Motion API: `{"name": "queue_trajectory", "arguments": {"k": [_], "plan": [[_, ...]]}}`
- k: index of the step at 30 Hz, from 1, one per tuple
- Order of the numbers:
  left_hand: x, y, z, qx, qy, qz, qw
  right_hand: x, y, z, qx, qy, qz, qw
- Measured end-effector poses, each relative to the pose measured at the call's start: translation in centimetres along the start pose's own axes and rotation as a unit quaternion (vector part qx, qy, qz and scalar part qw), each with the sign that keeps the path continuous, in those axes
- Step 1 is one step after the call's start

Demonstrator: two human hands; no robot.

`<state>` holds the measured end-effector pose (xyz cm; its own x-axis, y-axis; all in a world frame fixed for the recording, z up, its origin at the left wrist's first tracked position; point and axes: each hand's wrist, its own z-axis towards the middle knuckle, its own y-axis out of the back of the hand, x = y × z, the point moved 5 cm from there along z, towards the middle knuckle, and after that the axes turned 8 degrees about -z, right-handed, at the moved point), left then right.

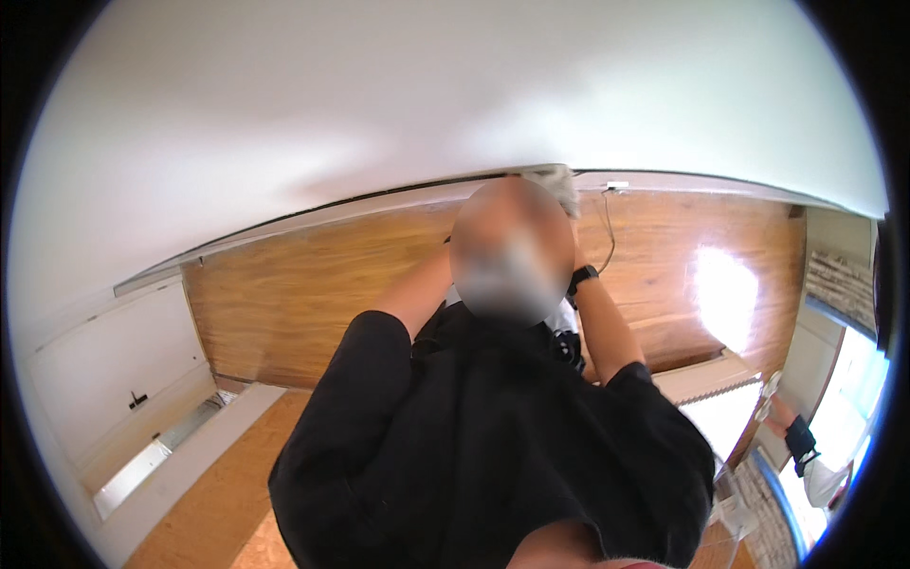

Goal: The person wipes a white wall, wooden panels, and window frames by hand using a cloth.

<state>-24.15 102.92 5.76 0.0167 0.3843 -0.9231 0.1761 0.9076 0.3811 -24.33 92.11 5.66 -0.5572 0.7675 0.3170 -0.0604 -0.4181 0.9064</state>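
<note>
A blurred oval patch covers most of both hands in front of my body. My left hand point(487, 217) and my right hand point(546, 213) meet close together there, and their fingers cannot be made out. Just beyond them, a grey cloth point(558, 186) lies against the lower dark edge of a large white surface point(455, 85). The cloth is nearest to my right hand; whether either hand grips it is hidden. A black watch point(584, 276) is on my right wrist.
Wooden flooring point(320, 284) spreads below. A thin cable point(610, 235) hangs by a small white fitting point(617, 185) on the right. At left is a white door point(121, 363) with a black handle. Another person point(800, 441) is at far right, near bright windows.
</note>
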Motion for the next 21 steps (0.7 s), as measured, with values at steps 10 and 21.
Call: {"name": "queue_trajectory", "arguments": {"k": [10,21], "plan": [[-1.2,-5.6,2.9,0.013,-0.012,0.011,1.0,-7.3,1.6,-0.8,0.141,-0.284,0.114,0.942],[3.5,0.7,-1.5,-0.044,0.062,0.058,0.995,-2.4,-3.5,2.0,0.267,-0.216,0.157,0.926]]}}
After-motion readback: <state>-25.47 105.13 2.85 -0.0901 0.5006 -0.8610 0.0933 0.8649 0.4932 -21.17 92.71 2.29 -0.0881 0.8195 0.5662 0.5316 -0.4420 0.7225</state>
